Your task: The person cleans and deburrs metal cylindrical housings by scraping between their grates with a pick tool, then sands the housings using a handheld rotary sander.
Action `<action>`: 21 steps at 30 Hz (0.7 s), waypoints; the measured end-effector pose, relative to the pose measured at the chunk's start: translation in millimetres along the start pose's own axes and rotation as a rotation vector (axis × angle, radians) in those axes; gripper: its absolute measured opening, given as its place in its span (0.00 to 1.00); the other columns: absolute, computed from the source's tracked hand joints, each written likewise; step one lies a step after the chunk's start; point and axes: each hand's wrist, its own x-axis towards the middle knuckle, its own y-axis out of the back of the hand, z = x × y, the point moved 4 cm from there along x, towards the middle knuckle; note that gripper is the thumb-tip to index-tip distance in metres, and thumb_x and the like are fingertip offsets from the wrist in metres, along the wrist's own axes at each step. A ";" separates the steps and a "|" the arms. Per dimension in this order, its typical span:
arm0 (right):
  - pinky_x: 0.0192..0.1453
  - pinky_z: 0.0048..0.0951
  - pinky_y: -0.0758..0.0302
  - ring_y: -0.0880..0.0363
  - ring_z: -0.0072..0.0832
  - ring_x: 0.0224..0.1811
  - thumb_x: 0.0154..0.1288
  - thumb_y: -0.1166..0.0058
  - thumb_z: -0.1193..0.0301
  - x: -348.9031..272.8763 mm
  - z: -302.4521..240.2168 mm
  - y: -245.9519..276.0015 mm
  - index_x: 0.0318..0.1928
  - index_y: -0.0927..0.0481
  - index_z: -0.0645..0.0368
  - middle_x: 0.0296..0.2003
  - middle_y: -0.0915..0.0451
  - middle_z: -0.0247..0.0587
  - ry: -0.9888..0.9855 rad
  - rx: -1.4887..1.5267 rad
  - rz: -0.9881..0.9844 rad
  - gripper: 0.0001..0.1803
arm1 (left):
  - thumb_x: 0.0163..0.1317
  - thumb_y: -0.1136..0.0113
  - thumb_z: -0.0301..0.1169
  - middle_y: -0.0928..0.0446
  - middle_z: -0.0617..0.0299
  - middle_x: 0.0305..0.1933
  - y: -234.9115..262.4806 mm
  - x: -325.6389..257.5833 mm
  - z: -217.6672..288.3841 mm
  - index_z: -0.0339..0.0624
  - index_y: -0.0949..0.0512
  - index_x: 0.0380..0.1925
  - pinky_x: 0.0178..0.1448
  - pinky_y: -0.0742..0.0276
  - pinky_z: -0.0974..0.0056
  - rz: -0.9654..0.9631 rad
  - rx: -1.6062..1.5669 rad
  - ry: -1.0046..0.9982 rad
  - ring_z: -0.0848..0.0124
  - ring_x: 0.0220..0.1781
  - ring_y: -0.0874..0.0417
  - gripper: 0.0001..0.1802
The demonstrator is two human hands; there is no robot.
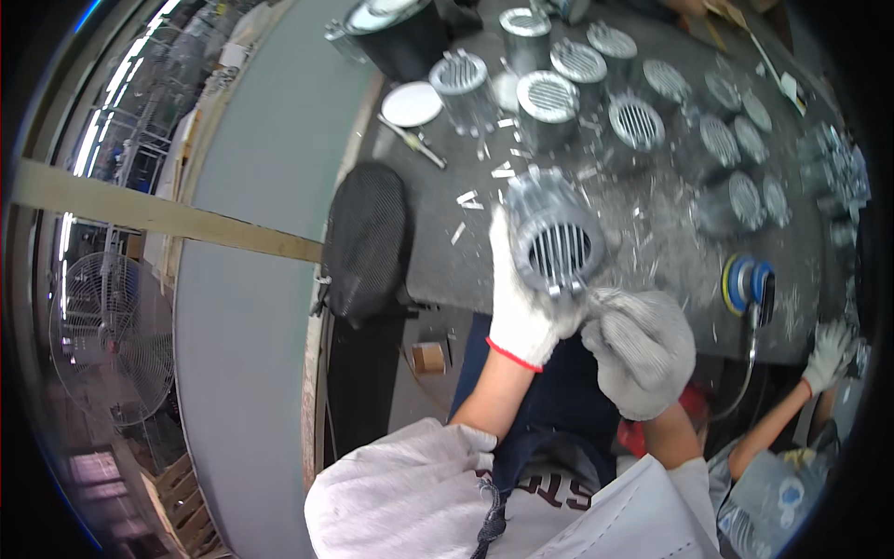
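Note:
My left hand [527, 312], in a white knit glove with a red cuff, is wrapped round a grey metal cylindrical housing [556, 219]. The housing is tilted so that its slotted round end faces me. Small lugs stick out along its rim. Close beside the lower edge of that end is my right hand [643, 345], in a grey glove. Its fingers are curled in, and whatever they may hold is hidden. Behind the held piece, a similar housing with a grille top [548, 101] stands on the dark worktable [438, 252].
Several more grilled housings fill the table's far side and right. A blue and yellow disc sander [745, 284] with a hose lies at right. White scraps, a brush-like tool [414, 143], a white disc [413, 104] and a black mesh-covered object [366, 242] lie left. A co-worker's gloved hand [829, 354] is at far right.

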 end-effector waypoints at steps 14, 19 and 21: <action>0.43 0.44 0.15 0.16 0.45 0.41 0.72 0.44 0.79 4.5 13.4 51.7 0.49 0.20 0.68 0.41 0.17 0.55 -0.133 0.440 0.700 0.08 | 0.65 0.44 0.70 0.19 0.55 0.55 -14.3 8.5 -7.4 0.48 0.25 0.61 0.59 0.14 0.47 0.147 -0.085 0.000 0.55 0.53 0.16 0.40; 0.57 0.36 0.19 0.19 0.40 0.53 0.54 0.27 0.64 -3.6 44.6 19.0 0.66 0.26 0.62 0.53 0.21 0.48 -0.619 -0.239 0.066 0.39 | 0.70 0.49 0.67 0.25 0.56 0.66 -12.3 14.2 -34.2 0.53 0.29 0.69 0.63 0.19 0.46 0.042 0.000 -0.026 0.56 0.61 0.20 0.39; 0.56 0.39 0.18 0.17 0.43 0.55 0.49 0.19 0.54 -7.9 47.4 12.7 0.68 0.28 0.62 0.54 0.19 0.50 -0.708 -0.230 0.011 0.49 | 0.72 0.51 0.67 0.27 0.55 0.67 -14.5 6.7 -47.6 0.54 0.38 0.75 0.70 0.22 0.50 -0.013 0.101 0.086 0.57 0.67 0.23 0.42</action>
